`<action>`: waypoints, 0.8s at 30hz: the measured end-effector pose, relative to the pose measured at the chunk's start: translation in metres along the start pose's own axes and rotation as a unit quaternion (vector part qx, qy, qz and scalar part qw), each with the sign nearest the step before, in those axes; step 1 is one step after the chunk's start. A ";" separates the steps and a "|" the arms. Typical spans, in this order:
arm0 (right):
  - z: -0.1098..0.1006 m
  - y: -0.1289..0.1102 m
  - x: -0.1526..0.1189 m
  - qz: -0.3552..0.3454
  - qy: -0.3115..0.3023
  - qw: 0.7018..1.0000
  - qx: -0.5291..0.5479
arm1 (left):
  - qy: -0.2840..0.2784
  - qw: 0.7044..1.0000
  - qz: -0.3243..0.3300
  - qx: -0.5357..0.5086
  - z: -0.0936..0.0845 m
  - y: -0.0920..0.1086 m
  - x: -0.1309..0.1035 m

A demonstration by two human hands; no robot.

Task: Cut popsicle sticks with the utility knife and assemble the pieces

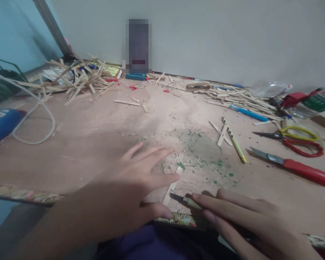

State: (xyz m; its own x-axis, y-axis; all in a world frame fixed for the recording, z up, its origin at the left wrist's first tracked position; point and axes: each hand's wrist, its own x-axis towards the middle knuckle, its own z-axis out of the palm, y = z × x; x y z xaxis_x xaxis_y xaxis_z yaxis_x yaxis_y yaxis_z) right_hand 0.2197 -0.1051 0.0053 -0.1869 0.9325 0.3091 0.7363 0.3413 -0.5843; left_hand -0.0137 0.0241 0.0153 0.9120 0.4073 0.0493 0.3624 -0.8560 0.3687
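We had the right grip (249, 213) pinched on a small knife (191, 203). Its blade (176, 197) stuck out to the left of that grip, toward a flat wooden stick (172, 188). The stick lay on the tabletop (70, 151) under the left grip, (141, 177) whose fingers were spread apart, one finger across the stick and the thumb by its near end. The blade tip looked to be on the stick, but it was blurry, so we could not be sure. We thought the blade could slip off the thin wood and nick our left thumb or finger, since both were so close. Too hard a push could crack the stick; too light a left press could let it turn. Past the right grip lay a yellow pencil (234, 141), and farther right, scissors (280, 136).
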 end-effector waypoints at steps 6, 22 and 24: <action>0.001 0.004 -0.007 0.015 -0.026 0.999 0.028 | 0.009 1.000 0.016 0.018 0.004 -0.001 -0.001; 0.006 0.013 -0.012 0.008 -0.053 0.998 0.037 | 0.038 0.997 0.050 0.040 0.011 -0.006 -0.001; 0.007 0.013 -0.012 0.016 -0.052 0.998 0.043 | 0.036 0.997 0.048 0.037 0.011 -0.006 -0.001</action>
State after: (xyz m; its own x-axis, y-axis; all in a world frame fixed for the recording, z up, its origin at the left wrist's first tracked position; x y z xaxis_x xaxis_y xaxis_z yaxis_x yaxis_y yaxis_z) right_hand 0.2271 -0.1111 -0.0113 -0.2342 0.9489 0.2117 0.6852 0.3156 -0.6564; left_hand -0.0143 0.0250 0.0028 0.9282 0.3410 0.1487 0.2890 -0.9126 0.2892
